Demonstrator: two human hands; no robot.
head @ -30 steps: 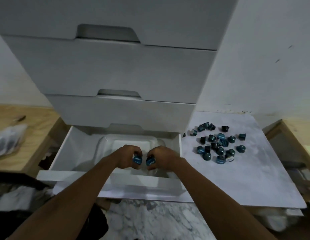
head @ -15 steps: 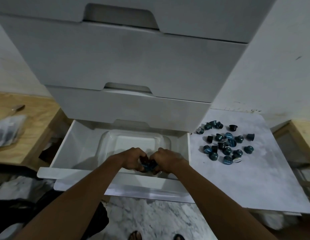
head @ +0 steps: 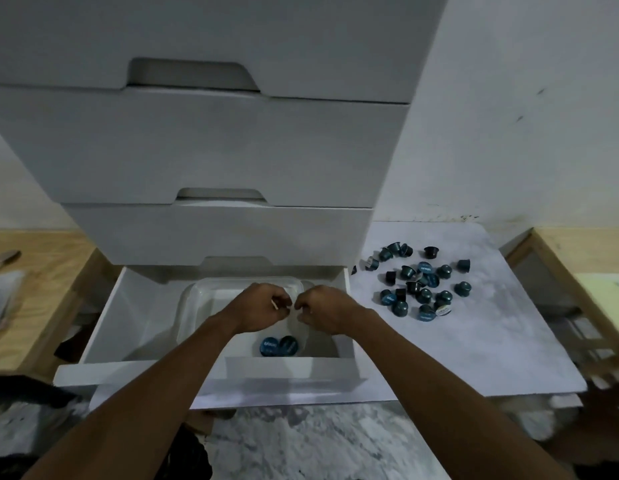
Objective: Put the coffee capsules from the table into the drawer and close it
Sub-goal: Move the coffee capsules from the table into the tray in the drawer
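Two teal, foil-topped capsules (head: pixel 278 345) are lying side by side in the clear tray (head: pixel 194 306) inside the open drawer (head: pixel 128 306). Left hand (head: pixel 263 308) and right hand (head: pixel 327 308) are hovering above, fingers curled, empty. More dark capsules (head: pixel 417 284) are sitting scattered on the white surface (head: pixel 474 334).

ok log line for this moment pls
drawer open | two capsules in tray | both hands above, empty | pile on table

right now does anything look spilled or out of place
Nothing damaged. Capsules lie scattered loose on the table, some tipped over. Only two capsules sit in the open drawer.
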